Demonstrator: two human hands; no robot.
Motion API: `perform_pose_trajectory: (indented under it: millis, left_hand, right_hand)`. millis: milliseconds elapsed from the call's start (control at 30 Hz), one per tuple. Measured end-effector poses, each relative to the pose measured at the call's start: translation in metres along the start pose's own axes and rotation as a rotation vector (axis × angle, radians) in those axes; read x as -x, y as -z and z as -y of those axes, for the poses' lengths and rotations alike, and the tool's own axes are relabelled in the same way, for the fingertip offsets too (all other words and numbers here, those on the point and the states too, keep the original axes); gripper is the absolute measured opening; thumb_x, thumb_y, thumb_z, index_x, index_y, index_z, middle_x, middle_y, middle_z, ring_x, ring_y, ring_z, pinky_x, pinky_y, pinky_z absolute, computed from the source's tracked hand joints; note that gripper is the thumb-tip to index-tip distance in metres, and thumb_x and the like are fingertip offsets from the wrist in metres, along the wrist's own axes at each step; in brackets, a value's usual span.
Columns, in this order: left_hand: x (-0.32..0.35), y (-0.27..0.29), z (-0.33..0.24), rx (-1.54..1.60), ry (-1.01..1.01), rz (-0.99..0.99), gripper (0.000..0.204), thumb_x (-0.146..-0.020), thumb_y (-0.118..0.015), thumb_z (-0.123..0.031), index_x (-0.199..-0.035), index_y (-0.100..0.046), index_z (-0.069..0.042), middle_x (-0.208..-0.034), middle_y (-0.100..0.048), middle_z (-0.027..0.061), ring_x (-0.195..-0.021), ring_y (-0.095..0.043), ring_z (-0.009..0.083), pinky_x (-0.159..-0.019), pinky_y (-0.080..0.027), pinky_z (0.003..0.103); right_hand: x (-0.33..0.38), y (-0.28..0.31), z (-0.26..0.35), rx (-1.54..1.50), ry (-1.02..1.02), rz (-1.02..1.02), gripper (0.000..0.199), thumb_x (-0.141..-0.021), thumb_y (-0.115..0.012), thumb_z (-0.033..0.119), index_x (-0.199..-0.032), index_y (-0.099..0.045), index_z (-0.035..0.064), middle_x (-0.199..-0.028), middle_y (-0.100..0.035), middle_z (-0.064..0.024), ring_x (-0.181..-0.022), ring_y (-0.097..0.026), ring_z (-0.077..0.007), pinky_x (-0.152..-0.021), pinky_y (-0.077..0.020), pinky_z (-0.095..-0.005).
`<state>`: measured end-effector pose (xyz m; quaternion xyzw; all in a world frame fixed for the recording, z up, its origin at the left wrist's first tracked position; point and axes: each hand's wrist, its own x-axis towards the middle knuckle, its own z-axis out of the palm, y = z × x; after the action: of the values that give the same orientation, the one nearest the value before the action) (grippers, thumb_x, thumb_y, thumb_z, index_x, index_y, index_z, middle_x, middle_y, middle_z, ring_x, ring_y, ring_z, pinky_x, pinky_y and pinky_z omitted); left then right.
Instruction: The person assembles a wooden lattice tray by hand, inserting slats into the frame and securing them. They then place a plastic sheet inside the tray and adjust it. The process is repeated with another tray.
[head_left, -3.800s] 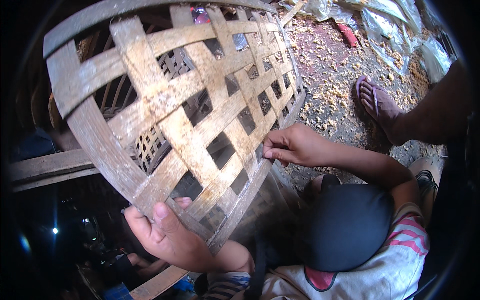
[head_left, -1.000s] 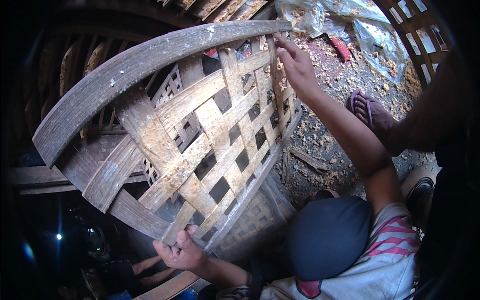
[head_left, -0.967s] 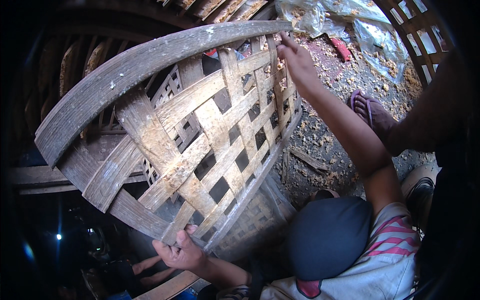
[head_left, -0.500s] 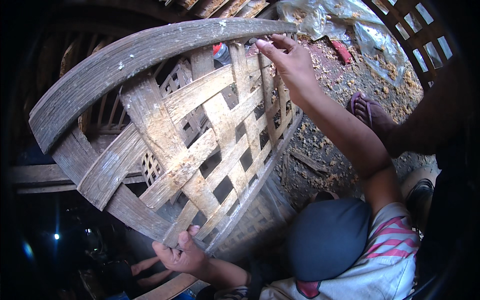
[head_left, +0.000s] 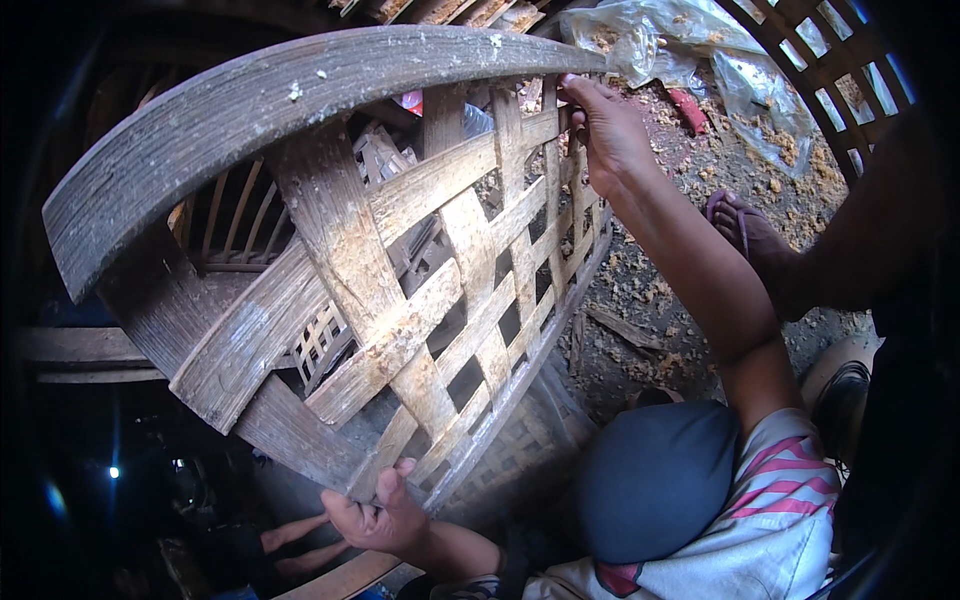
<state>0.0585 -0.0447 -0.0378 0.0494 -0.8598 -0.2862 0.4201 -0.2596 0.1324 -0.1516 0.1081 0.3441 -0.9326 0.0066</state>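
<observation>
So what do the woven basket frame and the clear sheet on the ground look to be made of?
Woven basket frame: flat bamboo-like or split-wood strips, raw and unvarnished, with fibrous grain, pale dusty patches and a thick curved rim. Clear sheet: thin plastic film by its look, crinkled, glossy and see-through, dusted with sawdust-like crumbs.

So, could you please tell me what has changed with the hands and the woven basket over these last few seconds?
The right hand left the lower edge of the woven bamboo basket and climbed to its top rim, where it now grips near the thick hoop. The basket tilted, its rim swinging closer to the camera. The left hand stayed clamped on the bottom edge.
</observation>
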Motion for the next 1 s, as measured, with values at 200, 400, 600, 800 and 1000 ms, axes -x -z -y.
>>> perform_pose_trajectory:
  millis: [200, 400, 600, 800, 1000]
  left_hand:
    - [-0.002, 0.006, 0.006, -0.024, -0.005, 0.020, 0.037, -0.093, -0.068, -0.020, -0.113, -0.050, 0.006, -0.076, -0.065, 0.0124, -0.063, -0.064, 0.0153, -0.064, -0.051, 0.025]
    - [-0.001, 0.007, 0.012, -0.090, -0.050, 0.019, 0.039, -0.093, -0.068, -0.021, -0.115, -0.050, 0.006, -0.075, -0.065, 0.0122, -0.063, -0.063, 0.0147, -0.064, -0.051, 0.025]
    - [0.002, 0.012, 0.009, -0.159, -0.058, 0.031, 0.038, -0.093, -0.068, -0.020, -0.115, -0.050, 0.006, -0.076, -0.065, 0.0125, -0.064, -0.063, 0.0144, -0.065, -0.052, 0.025]
    - [0.006, 0.012, 0.002, -0.131, -0.034, 0.038, 0.035, -0.092, -0.069, -0.017, -0.111, -0.051, 0.006, -0.077, -0.066, 0.0129, -0.065, -0.063, 0.0143, -0.066, -0.053, 0.025]
    - [0.006, 0.013, -0.003, -0.082, -0.021, 0.069, 0.032, -0.092, -0.069, -0.016, -0.109, -0.052, 0.005, -0.078, -0.066, 0.0126, -0.066, -0.063, 0.0144, -0.066, -0.052, 0.025]
  right_hand:
    - [-0.004, -0.002, -0.001, 0.022, 0.089, -0.030, 0.018, -0.093, -0.070, 0.023, -0.101, -0.073, 0.0068, -0.093, -0.071, 0.0011, -0.075, -0.053, -0.0053, -0.072, -0.0396, -0.0203]
    - [0.003, -0.002, -0.005, 0.076, 0.291, -0.073, 0.019, -0.093, -0.070, 0.013, -0.105, -0.071, -0.0002, -0.097, -0.070, -0.0029, -0.089, -0.060, -0.0092, -0.082, -0.0453, -0.0233]
    - [0.021, -0.012, -0.006, 0.066, 0.275, -0.095, 0.030, -0.095, -0.067, 0.010, -0.120, -0.066, -0.0056, -0.111, -0.070, -0.0097, -0.100, -0.064, -0.0127, -0.092, -0.0471, -0.0250]
    - [0.026, -0.007, -0.015, 0.174, 0.404, -0.075, 0.037, -0.097, -0.063, 0.008, -0.130, -0.059, -0.0079, -0.121, -0.068, -0.0144, -0.107, -0.064, -0.0151, -0.095, -0.0486, -0.0258]
    - [0.029, -0.001, -0.019, 0.441, 0.618, -0.027, 0.036, -0.097, -0.062, 0.007, -0.132, -0.061, -0.0028, -0.124, -0.065, -0.0116, -0.110, -0.061, -0.0143, -0.097, -0.0461, -0.0249]
